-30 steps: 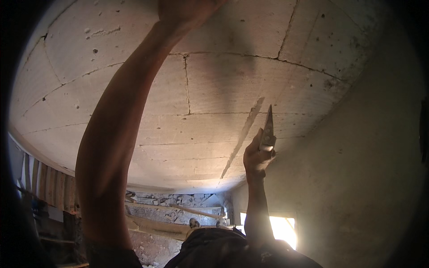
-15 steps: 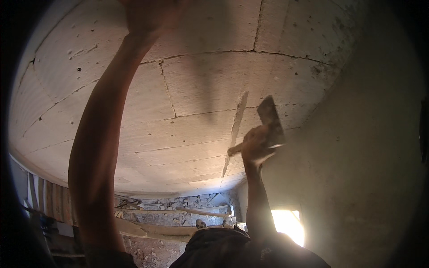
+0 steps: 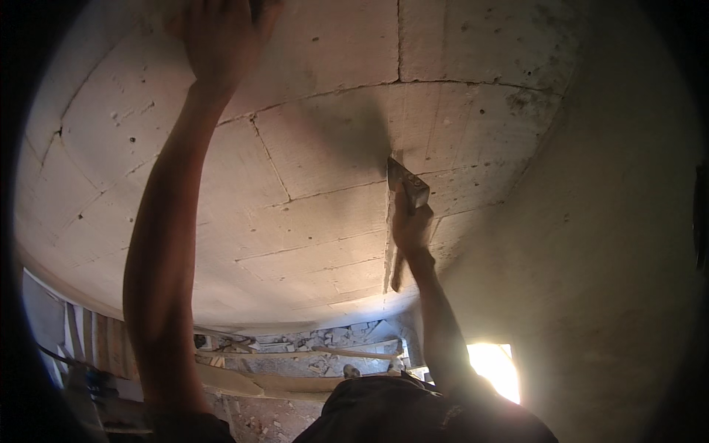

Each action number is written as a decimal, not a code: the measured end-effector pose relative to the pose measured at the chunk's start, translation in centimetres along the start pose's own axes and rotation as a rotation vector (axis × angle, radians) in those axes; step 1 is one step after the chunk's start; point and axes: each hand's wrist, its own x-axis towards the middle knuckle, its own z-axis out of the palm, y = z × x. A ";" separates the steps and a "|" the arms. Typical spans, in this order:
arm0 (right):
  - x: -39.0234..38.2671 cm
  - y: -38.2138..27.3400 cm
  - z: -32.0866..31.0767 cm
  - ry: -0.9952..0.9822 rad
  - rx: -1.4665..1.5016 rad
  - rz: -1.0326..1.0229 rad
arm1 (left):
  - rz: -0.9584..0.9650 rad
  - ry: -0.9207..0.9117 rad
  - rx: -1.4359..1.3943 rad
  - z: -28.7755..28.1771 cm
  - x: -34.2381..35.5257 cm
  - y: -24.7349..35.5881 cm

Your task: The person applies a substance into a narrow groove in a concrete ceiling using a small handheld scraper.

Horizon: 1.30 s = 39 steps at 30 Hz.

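My right hand (image 3: pixel 412 229) is closed around a hatchet (image 3: pixel 408 181), gripping it close to the head. Its handle sticks out below my fist. The blade's corner meets the pale block wall (image 3: pixel 325 214) at a narrow, nearly vertical groove (image 3: pixel 388 255). Higher up, at the top edge of the picture, my left hand (image 3: pixel 220 40) is raised against the wall with its fingers apart. Its fingertips are cut off by the frame, and a dark patch shows beside the thumb.
A smooth plastered wall (image 3: pixel 591 244) meets the block wall on the right. Low down, a bright opening (image 3: pixel 495 369) lets in light. Below lie wooden boards (image 3: pixel 288 384) and broken rubble (image 3: pixel 258 421). Slatted wood (image 3: pixel 103 332) stands at the lower left.
The hatchet has swung left from beside the groove onto it, its handle turning from sideways to downward. The left hand appears lower in the picture as the view has shifted.
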 end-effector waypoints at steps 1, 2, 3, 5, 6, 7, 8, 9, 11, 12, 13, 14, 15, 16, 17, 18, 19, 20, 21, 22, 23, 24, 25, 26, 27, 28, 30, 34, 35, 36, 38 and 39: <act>0.1 -2.0 -0.3 -0.009 0.017 0.039 | -0.012 -0.015 0.004 -0.3 0.1 -0.2; 0.1 -4.2 -1.1 -0.019 0.035 0.079 | -0.024 -0.030 0.008 -0.7 0.2 -0.4; -0.2 -5.4 -2.2 -0.026 0.035 0.119 | -0.050 -0.047 0.001 -0.9 0.2 -0.1; -1.0 -3.5 -2.7 0.010 0.143 0.071 | -0.010 -0.022 0.026 -0.4 0.1 -0.6; -1.3 -4.4 -2.8 0.114 0.283 -0.019 | 0.011 -0.009 0.034 -0.3 0.1 -0.5; -1.0 -2.8 -2.5 0.085 0.287 -0.087 | 0.012 -0.002 0.036 -0.2 0.0 -0.3; -0.7 -1.1 -2.2 0.053 0.293 -0.153 | 0.012 0.006 0.037 -0.1 0.0 -0.1; -0.3 0.3 -2.5 0.038 0.292 -0.222 | 0.013 0.029 0.020 0.0 0.8 0.7; 1.2 -0.8 -1.3 -0.114 -0.017 -0.123 | 0.019 0.018 0.049 0.1 0.0 0.3; 2.1 -5.1 -3.0 -0.356 -0.079 0.213 | 0.016 0.003 0.075 0.0 -0.9 -0.8; 2.3 -6.2 -3.4 -0.250 -0.038 0.058 | -0.004 -0.007 0.052 0.7 -0.8 -1.5; 1.7 -7.1 -3.2 -0.153 0.014 -0.092 | -0.015 -0.026 0.037 1.6 -0.9 -2.7; 1.0 -7.0 -3.5 -0.061 0.044 -0.230 | -0.043 -0.059 0.011 1.2 -0.7 -2.0; 0.6 -6.0 -3.4 0.031 0.092 -0.288 | -0.026 -0.035 0.019 0.9 -0.7 -1.3; 0.3 -5.0 -3.4 0.120 0.133 -0.353 | -0.009 -0.012 0.029 0.5 -0.6 -0.7; 0.4 -4.3 -3.3 0.193 0.148 -0.407 | 0.010 0.021 0.029 0.0 0.1 0.4; 0.7 -2.7 -2.2 0.177 0.176 -0.381 | 0.014 0.034 0.020 0.1 0.3 0.5; 0.9 -1.2 -0.9 0.155 0.206 -0.353 | 0.017 0.044 0.015 0.3 0.2 0.4; 1.7 -1.9 0.2 0.130 0.236 -0.323 | 0.017 0.053 0.012 0.2 0.3 0.3; 1.8 -2.1 -0.9 -0.074 0.076 -0.082 | 0.001 0.027 0.012 -0.1 0.2 0.3; 1.8 -2.5 -1.7 -0.276 -0.087 0.160 | -0.015 0.002 0.012 -0.5 0.0 0.4; 1.5 -3.2 -2.0 -0.216 -0.101 0.066 | -0.030 -0.012 0.006 -0.5 0.3 0.5; 1.0 -3.8 -2.4 -0.164 -0.123 -0.024 | -0.005 0.004 -0.004 -0.6 0.5 0.3; 0.0 -3.0 -2.5 -0.106 -0.112 -0.093 | 0.021 0.020 -0.014 -0.7 0.7 0.0; -0.8 -2.1 -2.7 -0.048 -0.112 -0.163 | 0.037 0.036 -0.029 -0.7 0.7 0.0; -1.2 -1.3 -2.0 0.060 -0.015 -0.245 | 0.031 0.048 -0.009 -0.4 0.6 0.0; -0.8 -0.4 -1.2 0.172 0.007 -0.400 | 0.020 0.069 0.031 0.2 0.6 0.2; 1.5 -3.8 -2.7 -0.201 -0.106 -0.029 | -0.010 0.005 0.031 -0.1 0.1 0.2; 1.9 -4.8 -2.9 -0.326 -0.119 0.114 | 0.011 0.032 0.044 0.0 0.1 -0.1; 1.4 -4.0 -2.7 -0.199 -0.070 0.014 | 0.036 0.066 0.054 0.1 0.6 -0.2; 0.1 -1.9 -2.8 -0.031 0.039 -0.072 | 0.030 0.044 0.015 -0.3 0.6 0.0; -0.3 -1.9 -3.0 -0.015 0.044 -0.085 | 0.030 0.038 -0.004 -0.3 0.7 0.0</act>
